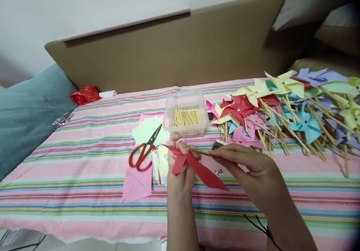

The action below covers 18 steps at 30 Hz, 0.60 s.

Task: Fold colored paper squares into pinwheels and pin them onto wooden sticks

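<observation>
My left hand is closed on a red paper pinwheel, pinching it at its middle, with one long blade hanging down to the right. In my right hand is a thin wooden stick, gripped between thumb and fingers. The stick's far end meets the pinwheel's centre at my left fingertips; whether it is joined there I cannot tell. Below the stick lie several small metal pins. Just beyond my left hand stands a clear plastic box of short wooden sticks.
Red-handled scissors lie on pale green paper, left of my hands. Near them are cut paper strips and a pink paper square. Many finished pinwheels are heaped at the right. A red plastic bag sits at the back left.
</observation>
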{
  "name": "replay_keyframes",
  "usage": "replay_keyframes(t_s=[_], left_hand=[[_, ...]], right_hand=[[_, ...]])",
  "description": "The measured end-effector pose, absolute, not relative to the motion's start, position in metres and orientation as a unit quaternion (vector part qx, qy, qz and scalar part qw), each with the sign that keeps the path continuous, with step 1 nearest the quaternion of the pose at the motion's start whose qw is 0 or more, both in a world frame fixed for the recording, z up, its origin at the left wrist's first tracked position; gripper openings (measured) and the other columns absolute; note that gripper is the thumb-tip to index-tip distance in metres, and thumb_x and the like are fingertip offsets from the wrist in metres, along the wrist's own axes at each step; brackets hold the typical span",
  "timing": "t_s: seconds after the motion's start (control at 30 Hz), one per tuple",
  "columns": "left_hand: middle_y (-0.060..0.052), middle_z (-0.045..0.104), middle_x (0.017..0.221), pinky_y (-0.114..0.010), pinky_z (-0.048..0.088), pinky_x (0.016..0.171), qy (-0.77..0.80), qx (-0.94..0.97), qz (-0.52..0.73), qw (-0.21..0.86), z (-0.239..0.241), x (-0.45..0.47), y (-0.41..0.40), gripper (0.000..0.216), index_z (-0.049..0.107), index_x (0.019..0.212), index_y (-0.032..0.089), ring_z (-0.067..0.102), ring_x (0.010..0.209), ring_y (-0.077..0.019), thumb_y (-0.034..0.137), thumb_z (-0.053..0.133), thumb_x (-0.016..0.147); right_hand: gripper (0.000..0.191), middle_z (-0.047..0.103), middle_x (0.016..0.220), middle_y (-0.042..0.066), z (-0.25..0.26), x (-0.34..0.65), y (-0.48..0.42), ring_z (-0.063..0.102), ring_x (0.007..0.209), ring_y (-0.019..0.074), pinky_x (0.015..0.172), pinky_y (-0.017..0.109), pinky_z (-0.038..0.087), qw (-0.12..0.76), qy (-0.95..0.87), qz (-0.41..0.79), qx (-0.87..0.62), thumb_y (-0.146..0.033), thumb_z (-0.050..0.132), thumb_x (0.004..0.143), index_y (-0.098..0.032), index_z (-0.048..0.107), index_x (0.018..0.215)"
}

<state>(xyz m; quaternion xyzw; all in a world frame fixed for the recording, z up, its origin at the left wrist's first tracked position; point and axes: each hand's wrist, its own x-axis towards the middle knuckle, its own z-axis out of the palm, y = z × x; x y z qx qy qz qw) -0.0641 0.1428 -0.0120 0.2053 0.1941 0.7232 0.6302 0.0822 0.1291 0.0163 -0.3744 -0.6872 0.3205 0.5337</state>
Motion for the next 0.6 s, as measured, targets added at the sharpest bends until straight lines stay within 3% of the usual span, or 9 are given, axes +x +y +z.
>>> replay_keyframes(t_s=[0.3,0.5,0.6], left_hand=[[0.01,0.049,0.058,-0.017,0.045,0.054,0.178,0.229,0.748,0.597,-0.005,-0.064,0.142,0.044,0.057,0.094,0.029,0.052,0.051,-0.0054,0.025,0.086,0.062],[0.01,0.058,0.078,-0.013,0.043,0.052,0.171,0.231,0.752,0.593,-0.003,-0.065,0.143,0.05,0.058,0.093,0.028,0.049,0.05,-0.0005,0.018,0.089,0.055],[0.01,0.054,0.067,-0.013,0.042,0.05,0.17,0.249,0.752,0.586,-0.003,-0.066,0.143,0.043,0.058,0.092,0.027,0.048,0.048,-0.0019,0.022,0.087,0.06]], right_hand=[[0.027,0.072,0.091,0.0,0.025,0.085,0.126,0.066,0.082,0.0107,0.072,0.02,0.053,0.505,-0.729,0.264,-0.38,-0.006,0.06,0.086,-0.024,0.073,0.101],[0.026,0.072,0.091,0.001,0.027,0.081,0.126,0.067,0.084,0.0118,0.074,0.022,0.053,0.513,-0.728,0.265,-0.369,-0.006,0.061,0.085,-0.023,0.074,0.1],[0.024,0.073,0.089,0.001,0.029,0.081,0.125,0.067,0.082,0.0121,0.073,0.022,0.053,0.519,-0.723,0.267,-0.37,-0.006,0.061,0.085,-0.023,0.074,0.097]])
